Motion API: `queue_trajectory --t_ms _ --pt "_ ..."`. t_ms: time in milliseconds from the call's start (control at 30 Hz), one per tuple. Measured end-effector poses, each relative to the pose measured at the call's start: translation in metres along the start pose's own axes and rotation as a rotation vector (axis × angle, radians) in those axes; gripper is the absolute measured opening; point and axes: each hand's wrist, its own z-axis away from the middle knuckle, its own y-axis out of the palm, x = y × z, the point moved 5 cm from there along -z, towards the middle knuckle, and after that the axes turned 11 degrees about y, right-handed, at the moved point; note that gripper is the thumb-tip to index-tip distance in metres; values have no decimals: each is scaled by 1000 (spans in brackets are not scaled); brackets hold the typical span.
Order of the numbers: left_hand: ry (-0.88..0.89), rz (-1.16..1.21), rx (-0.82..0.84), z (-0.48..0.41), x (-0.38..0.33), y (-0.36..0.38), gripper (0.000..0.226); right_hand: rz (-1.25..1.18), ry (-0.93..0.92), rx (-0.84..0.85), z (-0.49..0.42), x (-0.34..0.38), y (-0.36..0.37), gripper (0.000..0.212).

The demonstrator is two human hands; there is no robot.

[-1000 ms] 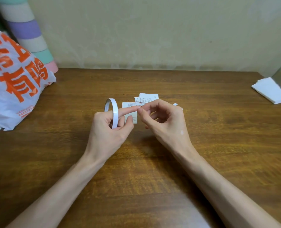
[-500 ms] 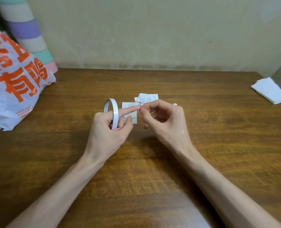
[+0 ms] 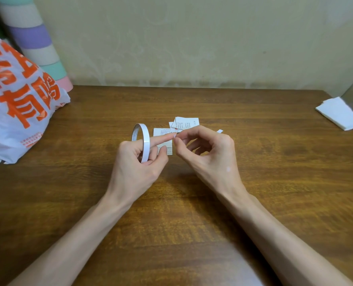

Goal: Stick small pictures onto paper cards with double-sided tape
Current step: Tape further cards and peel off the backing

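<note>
Wooden table [image 3: 274, 162]: printed paper slips [image 3: 187, 122], plastic bag [image 3: 16, 120], folded white paper [image 3: 339, 113].

The double-sided tape roll [image 3: 142, 141], a thin white ring, stood on edge, gripped in the left hand [image 3: 136, 164]. Just right of it, a tiny white tape piece [image 3: 175, 134] was pinched by the right hand [image 3: 210, 153]. Beyond the fingers a printed white card [image 3: 161, 133] lay flat, partly hidden, and slightly farther right a few small printed slips [image 3: 187, 122] overlapped in a loose pile.
</note>
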Motion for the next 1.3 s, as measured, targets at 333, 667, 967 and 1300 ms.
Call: queue_trajectory --t_ms 333,667,967,1300 --pt "-10 3 10 1 5 0 14 -3 0 -3 1 1 0 6" --pt "1 8 6 0 4 2 31 20 -3 -16 1 2 -1 9" --pt "-17 14 27 2 6 4 31 44 -22 -26 0 2 -2 6" --pt "-18 26 26 1 7 2 30 18 -7 -13 -1 -1 -1 9"
